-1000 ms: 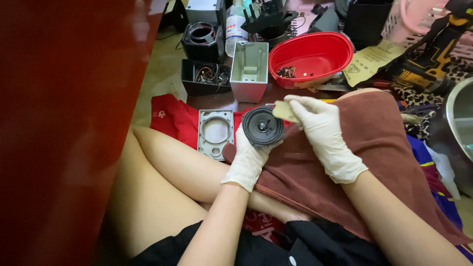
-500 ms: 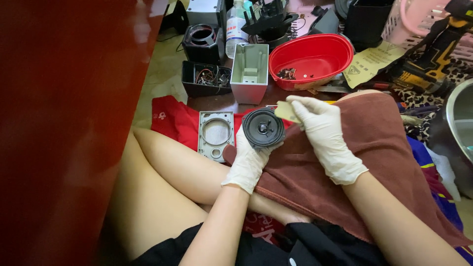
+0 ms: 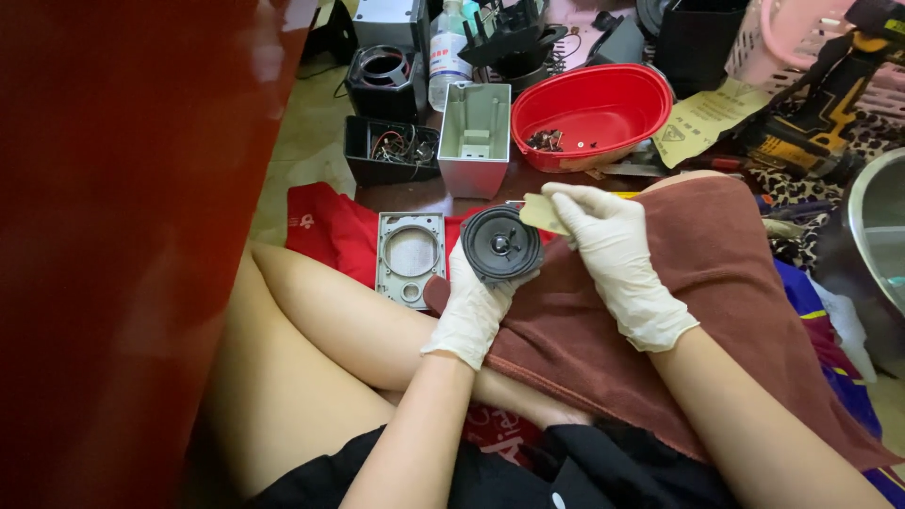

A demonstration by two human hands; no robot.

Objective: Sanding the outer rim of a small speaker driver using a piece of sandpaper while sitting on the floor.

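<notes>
My left hand (image 3: 471, 306), in a white glove, grips a round black speaker driver (image 3: 501, 244) from below, cone facing up. My right hand (image 3: 613, 254), also gloved, pinches a small tan piece of sandpaper (image 3: 540, 213) against the driver's upper right rim. Both hands rest over a brown towel (image 3: 716, 283) draped across my right knee. A grey speaker front plate (image 3: 411, 256) with a round hole lies on a red cloth (image 3: 325, 231) just left of the driver.
A red oval basin (image 3: 603, 108) holding small parts sits beyond the hands, with a grey plastic housing (image 3: 476, 137) and a black box of wires (image 3: 388, 149) to its left. A yellow-black power drill (image 3: 815, 113) lies at right. A red panel (image 3: 123, 236) fills the left.
</notes>
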